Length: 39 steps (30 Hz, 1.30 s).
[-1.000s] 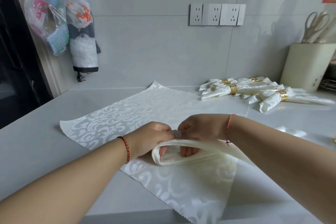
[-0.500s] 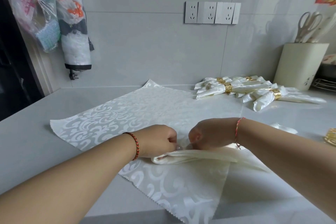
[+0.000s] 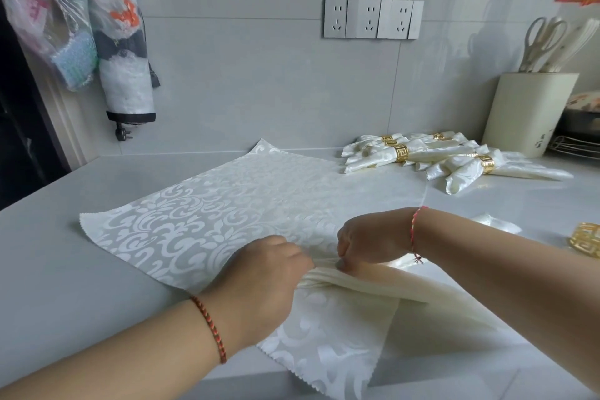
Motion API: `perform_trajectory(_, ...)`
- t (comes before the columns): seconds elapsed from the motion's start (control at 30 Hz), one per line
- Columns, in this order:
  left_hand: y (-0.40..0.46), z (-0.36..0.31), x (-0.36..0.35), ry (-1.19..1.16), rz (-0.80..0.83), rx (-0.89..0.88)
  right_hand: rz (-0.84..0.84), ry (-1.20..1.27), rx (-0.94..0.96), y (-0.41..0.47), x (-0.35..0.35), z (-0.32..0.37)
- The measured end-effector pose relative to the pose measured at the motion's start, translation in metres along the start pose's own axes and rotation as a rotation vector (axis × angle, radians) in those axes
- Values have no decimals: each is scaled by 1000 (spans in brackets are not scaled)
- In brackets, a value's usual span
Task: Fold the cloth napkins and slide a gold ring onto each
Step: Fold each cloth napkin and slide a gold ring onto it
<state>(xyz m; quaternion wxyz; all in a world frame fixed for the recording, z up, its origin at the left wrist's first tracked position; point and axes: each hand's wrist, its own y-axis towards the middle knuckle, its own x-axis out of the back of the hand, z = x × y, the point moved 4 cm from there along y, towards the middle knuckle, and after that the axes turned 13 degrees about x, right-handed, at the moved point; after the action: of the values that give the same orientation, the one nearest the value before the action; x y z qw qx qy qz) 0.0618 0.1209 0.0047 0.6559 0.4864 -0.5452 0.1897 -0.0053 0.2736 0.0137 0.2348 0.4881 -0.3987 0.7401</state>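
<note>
On the counter (image 3: 48, 269) in front of me, a white patterned napkin (image 3: 201, 214) is lying spread flat, and I am working on a folded cream napkin (image 3: 363, 286) that is resting on top of its near part. My left hand (image 3: 263, 273) is curling its fingers (image 3: 302, 258) around the rolled end of the cream napkin, and my right hand (image 3: 373, 237) is pinching the same fold just beside it, knuckles up. The two hands are nearly touching. Farther back on my right, a pile of finished napkins (image 3: 438, 159) is lying near the wall, each wearing a gold ring (image 3: 400, 152). One loose ring (image 3: 586, 239) is sitting at the right edge, apart from my hands. A cream utensil holder (image 3: 526, 114) is standing behind the pile.
</note>
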Motion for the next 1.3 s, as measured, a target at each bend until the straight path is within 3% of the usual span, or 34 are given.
perform_trajectory(0.2,-17,-17,2,150,-27,-99,95,-22,-21,3,1,1)
perform_trajectory(0.3,-18,-21,0,191,-3,-115,109,-64,-154,6,0,-15)
perform_trajectory(0.4,-18,-22,1,231,23,-126,232,-183,-233,-10,5,-16)
perform_trajectory(0.53,-15,-22,4,237,31,-147,-92,-89,29,-20,38,-13)
perform_trajectory(0.63,-15,-20,2,255,29,-151,-203,-44,49,-27,54,-38)
perform_trajectory(0.83,-14,-19,-2,225,-14,-157,64,2,-23,-27,32,-67)
perform_trajectory(1.03,-15,-20,-1,203,-34,-160,135,-122,-37,-22,29,-67)
perform_trajectory(1.3,-15,-19,-1,210,-9,-142,106,-209,54,-22,39,-61)
